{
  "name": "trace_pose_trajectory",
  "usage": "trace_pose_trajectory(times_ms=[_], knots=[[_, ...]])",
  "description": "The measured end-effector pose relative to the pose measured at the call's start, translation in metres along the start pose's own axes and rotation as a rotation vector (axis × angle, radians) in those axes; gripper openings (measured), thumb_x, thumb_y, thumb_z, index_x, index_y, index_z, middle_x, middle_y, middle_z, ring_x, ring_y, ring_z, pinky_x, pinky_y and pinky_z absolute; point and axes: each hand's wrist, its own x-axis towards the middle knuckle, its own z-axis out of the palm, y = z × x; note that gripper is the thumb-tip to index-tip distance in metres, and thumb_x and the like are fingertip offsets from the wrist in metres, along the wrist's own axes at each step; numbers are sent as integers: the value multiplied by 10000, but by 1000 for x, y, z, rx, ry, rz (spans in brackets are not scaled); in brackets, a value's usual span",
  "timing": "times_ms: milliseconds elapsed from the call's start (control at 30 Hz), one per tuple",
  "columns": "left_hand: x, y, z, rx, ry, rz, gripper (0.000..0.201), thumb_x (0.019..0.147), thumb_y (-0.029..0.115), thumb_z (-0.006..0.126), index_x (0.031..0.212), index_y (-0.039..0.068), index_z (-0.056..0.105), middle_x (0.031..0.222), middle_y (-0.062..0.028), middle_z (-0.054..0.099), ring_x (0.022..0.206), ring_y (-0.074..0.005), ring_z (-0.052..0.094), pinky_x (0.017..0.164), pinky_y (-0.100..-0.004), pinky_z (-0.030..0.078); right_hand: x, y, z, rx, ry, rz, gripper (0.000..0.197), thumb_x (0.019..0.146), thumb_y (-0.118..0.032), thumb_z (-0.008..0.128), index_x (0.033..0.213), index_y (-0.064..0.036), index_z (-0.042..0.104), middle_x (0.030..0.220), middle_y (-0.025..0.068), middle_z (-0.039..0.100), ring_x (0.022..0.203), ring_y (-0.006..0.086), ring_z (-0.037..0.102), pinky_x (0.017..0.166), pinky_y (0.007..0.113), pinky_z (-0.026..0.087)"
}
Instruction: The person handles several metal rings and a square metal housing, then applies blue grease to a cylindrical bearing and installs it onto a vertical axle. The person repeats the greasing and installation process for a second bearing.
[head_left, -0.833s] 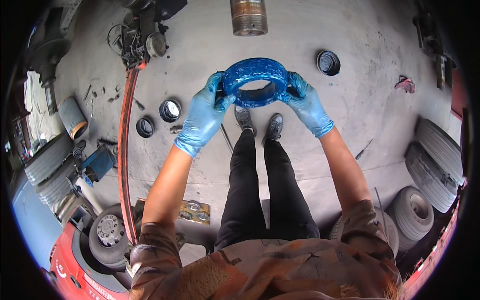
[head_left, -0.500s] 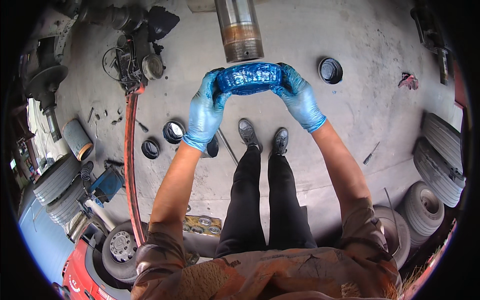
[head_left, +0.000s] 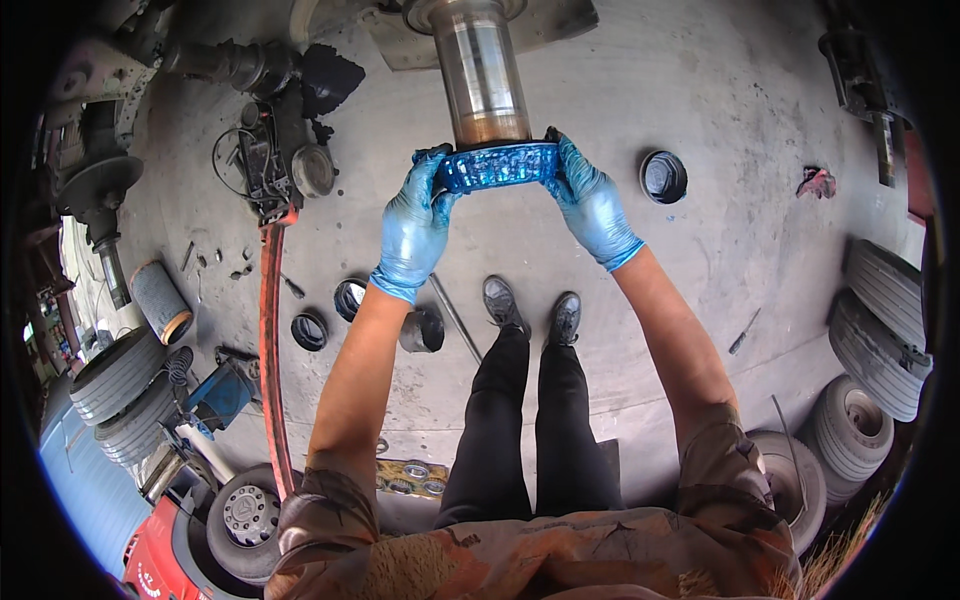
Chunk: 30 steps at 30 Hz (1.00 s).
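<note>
A wide ring, a roller bearing (head_left: 500,169) thickly coated in blue grease, is held level between my two gloved hands. My left hand (head_left: 418,222) closes on its left side, and my right hand (head_left: 590,205) closes on its right side. Both blue gloves carry dark grease at the fingertips. Just beyond the bearing, the metal axle spindle (head_left: 482,85) points toward me, its brownish band meeting the ring's far edge. The spindle's end is hidden behind the bearing, and I cannot tell how far it enters the bore.
A floor jack (head_left: 268,150) with a long red handle (head_left: 270,350) stands left. Round tins (head_left: 309,329) sit near my left forearm; another tin (head_left: 663,177) is at right. A screwdriver (head_left: 744,332) and red rag (head_left: 817,182) lie right. Tyres (head_left: 880,330) line both sides.
The bearing has come up against the spindle, whose end is now covered by it. My view has shifted, showing more of the spindle's base and the tins by my left forearm.
</note>
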Motion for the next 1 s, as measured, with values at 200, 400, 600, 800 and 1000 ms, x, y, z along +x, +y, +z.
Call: trace_pose_trajectory(times_ms=[200, 400, 600, 800, 1000], knots=[[26, -3, -6, 74, -21, -23, 526, 872, -45, 595, 1351, 75, 414, 1247, -131, 595, 1059, -233, 651, 906, -322, 514, 25, 1, -4, -174, 1, -9, 566, 860, -113, 645, 1377, -27, 430, 1133, 209, 628, 824, 363, 658, 682, 400, 552], [47, -4, -4, 80, 42, 6, 518, 874, -34, 601, 1348, 76, 423, 1196, -126, 627, 1037, -241, 663, 900, -317, 514, 45, 3, 0, -210, 20, 18, 592, 859, -110, 650, 1395, -28, 412, 1118, 204, 631, 829, 354, 655, 688, 400, 544], [75, -3, -3, 130, 159, -12, 410, 836, 21, 659, 1227, 59, 541, 1172, -130, 646, 1003, -282, 663, 865, -341, 527, 76, 10, 5, -234, 8, 122, 494, 893, -168, 624, 1349, -43, 479, 1143, 209, 627, 944, 348, 649, 765, 386, 545], [151, -17, -7, 2, 274, -121, 324, 815, -5, 694, 1125, 4, 602, 1062, -118, 683, 926, -171, 654, 842, -292, 519, 154, 16, 1, -296, 104, 92, 338, 922, -301, 567, 1137, -41, 594, 907, 214, 670, 824, 386, 649, 728, 455, 534], [170, -41, -7, -9, 315, -130, 356, 754, 50, 765, 1071, 19, 605, 954, -109, 685, 844, -199, 658, 795, -303, 521, 171, 17, -2, -278, 21, 190, 370, 915, -307, 601, 1155, -27, 617, 1047, 209, 659, 952, 375, 633, 806, 417, 522]])
